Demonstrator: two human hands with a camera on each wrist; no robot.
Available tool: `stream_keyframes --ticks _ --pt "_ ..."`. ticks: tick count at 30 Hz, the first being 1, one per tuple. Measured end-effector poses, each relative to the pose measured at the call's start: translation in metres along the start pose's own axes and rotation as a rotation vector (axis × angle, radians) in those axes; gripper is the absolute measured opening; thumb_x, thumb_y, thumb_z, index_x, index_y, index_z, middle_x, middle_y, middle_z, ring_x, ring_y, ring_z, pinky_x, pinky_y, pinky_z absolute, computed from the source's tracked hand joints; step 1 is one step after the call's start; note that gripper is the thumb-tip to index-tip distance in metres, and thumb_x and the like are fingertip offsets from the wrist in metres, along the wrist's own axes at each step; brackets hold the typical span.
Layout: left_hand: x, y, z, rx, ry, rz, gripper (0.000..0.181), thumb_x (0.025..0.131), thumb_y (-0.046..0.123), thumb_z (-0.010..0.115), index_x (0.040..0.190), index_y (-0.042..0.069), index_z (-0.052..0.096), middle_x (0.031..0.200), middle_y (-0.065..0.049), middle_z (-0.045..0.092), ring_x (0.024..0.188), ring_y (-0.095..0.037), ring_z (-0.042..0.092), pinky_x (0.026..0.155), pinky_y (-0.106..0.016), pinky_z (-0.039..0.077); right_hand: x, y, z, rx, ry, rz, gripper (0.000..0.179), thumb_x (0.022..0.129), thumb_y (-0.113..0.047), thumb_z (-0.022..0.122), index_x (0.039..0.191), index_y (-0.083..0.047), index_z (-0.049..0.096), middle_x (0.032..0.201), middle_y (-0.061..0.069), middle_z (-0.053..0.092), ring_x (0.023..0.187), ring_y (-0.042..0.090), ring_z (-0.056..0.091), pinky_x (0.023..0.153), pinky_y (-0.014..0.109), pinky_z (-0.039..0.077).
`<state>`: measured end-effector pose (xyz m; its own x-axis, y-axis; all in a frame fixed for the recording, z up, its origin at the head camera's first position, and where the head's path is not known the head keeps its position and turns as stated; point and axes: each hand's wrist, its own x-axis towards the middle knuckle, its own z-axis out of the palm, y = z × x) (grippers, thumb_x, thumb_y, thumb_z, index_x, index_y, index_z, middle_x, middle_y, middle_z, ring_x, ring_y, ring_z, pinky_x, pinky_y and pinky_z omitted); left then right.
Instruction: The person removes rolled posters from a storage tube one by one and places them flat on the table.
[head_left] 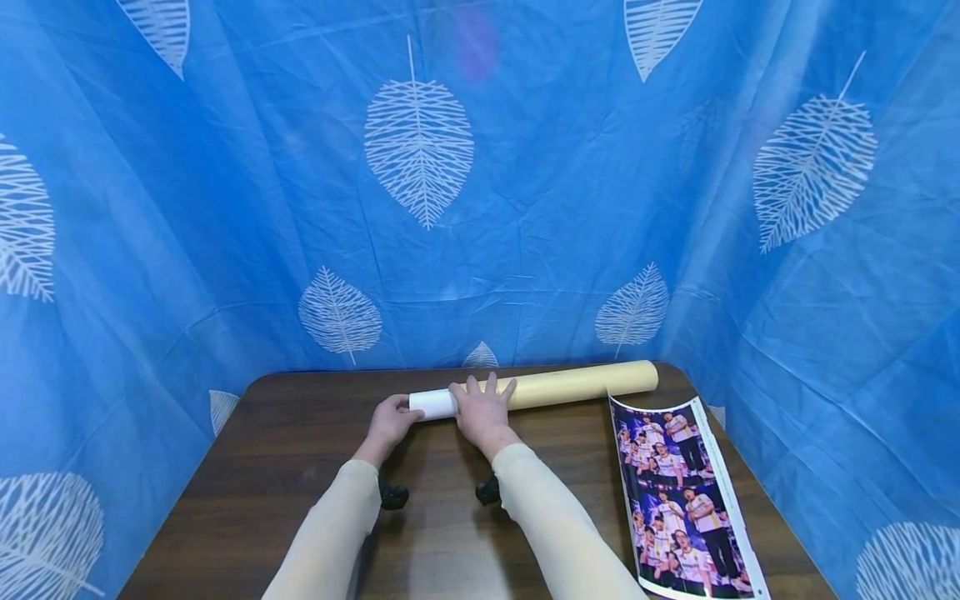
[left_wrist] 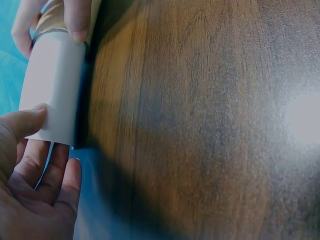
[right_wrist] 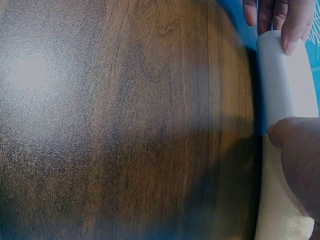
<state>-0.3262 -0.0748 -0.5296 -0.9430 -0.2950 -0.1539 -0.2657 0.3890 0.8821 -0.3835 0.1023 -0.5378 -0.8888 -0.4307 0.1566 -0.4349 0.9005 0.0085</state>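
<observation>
- Lies near the back edge of the brown table [head_left: 300, 467], in front of the blue curtain [head_left: 540, 208]: white roll [head_left: 435, 405] on the left, beige tube [head_left: 581, 385] on the right, both along one shared line.
- Runs left to right on its long axis, with the right end slightly farther back.
- Looks, at the join, like white seated inside the wider beige; cannot tell how deep.
- Pinches the white roll at its free left end with the left hand [head_left: 390, 423]: thumb on top, fingers past the rim, little gap between; inside the opening or under it, cannot tell which.
- Grips the beige tube at the join with the right hand [head_left: 482, 415]: fingers spread over the top, thumb on the near side, only partly closed around it.
- Sits nearest the right hand at the join, nearest the left at the white end; extends well past the right hand on the beige side.
- Near the beige tube's right end, toward the body: curved printed sheet [head_left: 682, 500], not in either hand.
</observation>
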Motion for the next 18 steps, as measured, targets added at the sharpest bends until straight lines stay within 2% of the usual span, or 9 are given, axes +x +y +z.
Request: stream_keyframes --ticks 8,18 --pt "0.001 -0.003 -0.007 -0.017 -0.012 -0.015 0.055 0.098 0.016 0.070 0.144 -0.006 0.049 0.137 -0.030 0.056 0.121 -0.040 0.057 0.106 -0.056 0.046 -0.001 -0.001 -0.003 0.009 -0.013 0.003 0.051 0.093 -0.040 0.073 0.141 -0.036 0.054 0.145 0.008 0.054 0.142 0.053 0.034 0.105 0.084 0.018" --pt "-0.001 -0.004 -0.013 -0.093 -0.001 -0.054 0.058 0.098 0.015 0.069 0.148 -0.004 0.046 0.141 -0.030 0.053 0.125 -0.042 0.056 0.108 -0.057 0.043 0.000 -0.001 -0.003 0.035 -0.008 0.012 0.052 0.092 -0.038 0.075 0.140 -0.036 0.055 0.143 0.008 0.055 0.142 0.053 0.033 0.106 0.084 0.016"
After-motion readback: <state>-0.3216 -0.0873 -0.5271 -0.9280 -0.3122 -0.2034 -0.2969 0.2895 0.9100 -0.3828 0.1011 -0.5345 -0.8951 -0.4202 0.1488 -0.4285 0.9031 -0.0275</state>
